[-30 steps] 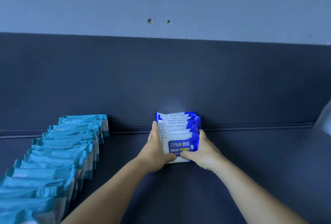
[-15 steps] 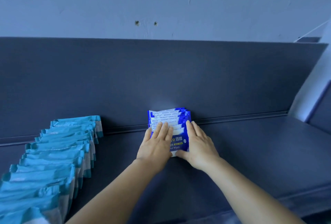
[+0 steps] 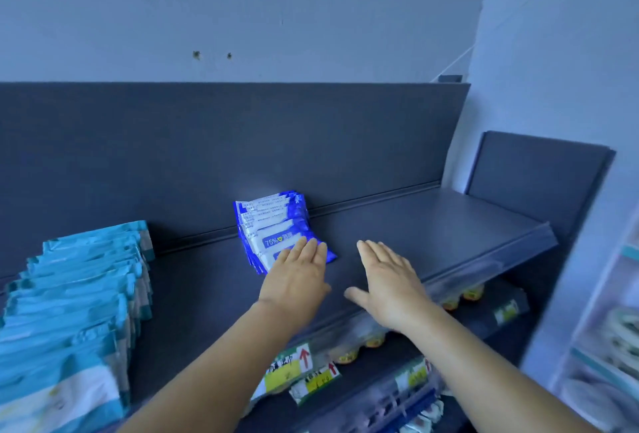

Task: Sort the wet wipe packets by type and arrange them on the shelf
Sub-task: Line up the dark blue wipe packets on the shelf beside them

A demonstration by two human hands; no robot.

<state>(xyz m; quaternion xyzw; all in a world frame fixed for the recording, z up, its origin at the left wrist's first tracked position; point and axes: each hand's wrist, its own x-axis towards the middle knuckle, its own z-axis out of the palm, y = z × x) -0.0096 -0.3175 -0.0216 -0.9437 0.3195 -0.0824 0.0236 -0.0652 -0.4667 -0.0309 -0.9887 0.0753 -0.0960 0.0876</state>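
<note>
On the dark shelf [image 3: 432,225], the fanned stack of blue wipe packets [image 3: 273,225] leans toward the back panel. The left hand [image 3: 297,280] lies flat, straight fingertips on the front packet (nothing gripped). The right hand [image 3: 390,280] is spread open beside it, off the packets. Teal packets [image 3: 76,291] line the shelf's left end.

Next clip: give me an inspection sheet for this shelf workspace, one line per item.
Surface: dark shelf with back panel, bare to the right.
Job's things: dark blue alcohol wipe packets fanned against the back panel; light blue wipe packets in an overlapping row on the left.
Clutter: nothing seen.
Hands: left hand flat, fingertips on the front dark blue packet; right hand open over bare shelf, holding nothing.
Cables: thin wire running along the wall, top right.
Surroundings: lower shelf with price tags and small jars; blurred rack far right.
</note>
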